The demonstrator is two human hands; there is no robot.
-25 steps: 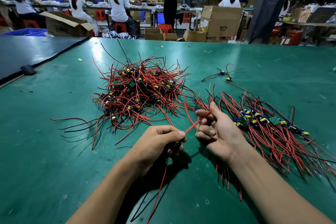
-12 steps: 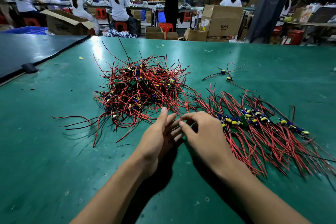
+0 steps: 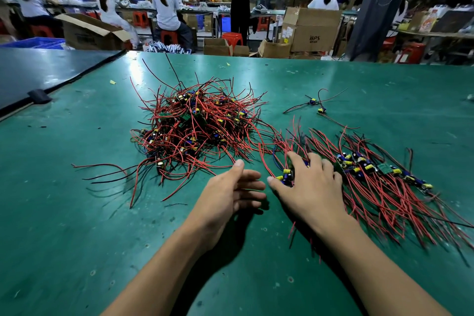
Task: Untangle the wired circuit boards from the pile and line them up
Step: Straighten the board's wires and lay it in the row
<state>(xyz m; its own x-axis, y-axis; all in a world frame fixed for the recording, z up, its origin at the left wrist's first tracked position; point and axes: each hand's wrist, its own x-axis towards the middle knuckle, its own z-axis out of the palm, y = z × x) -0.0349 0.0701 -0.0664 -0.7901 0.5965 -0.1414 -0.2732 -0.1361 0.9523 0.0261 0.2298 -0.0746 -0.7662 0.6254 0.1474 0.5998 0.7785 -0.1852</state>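
Observation:
A tangled pile (image 3: 195, 128) of small circuit boards with red and black wires lies in the middle of the green table (image 3: 77, 213). To its right a row of boards (image 3: 379, 169) lies lined up, wires fanning toward me. My right hand (image 3: 307, 187) lies flat with spread fingers on a board (image 3: 287, 176) at the row's left end. My left hand (image 3: 230, 192) hovers beside it, fingers straight, holding nothing, just short of the pile's near wires.
Two loose wired boards (image 3: 316, 106) lie apart at the back right. A dark mat (image 3: 51, 69) borders the table on the left. Beyond the far edge are cardboard boxes (image 3: 313, 31), stools and several seated workers.
A second ago both hands pinched a red wire between them. They let it go; the right hand moved right and flattened on the row's end, and the left hand opened.

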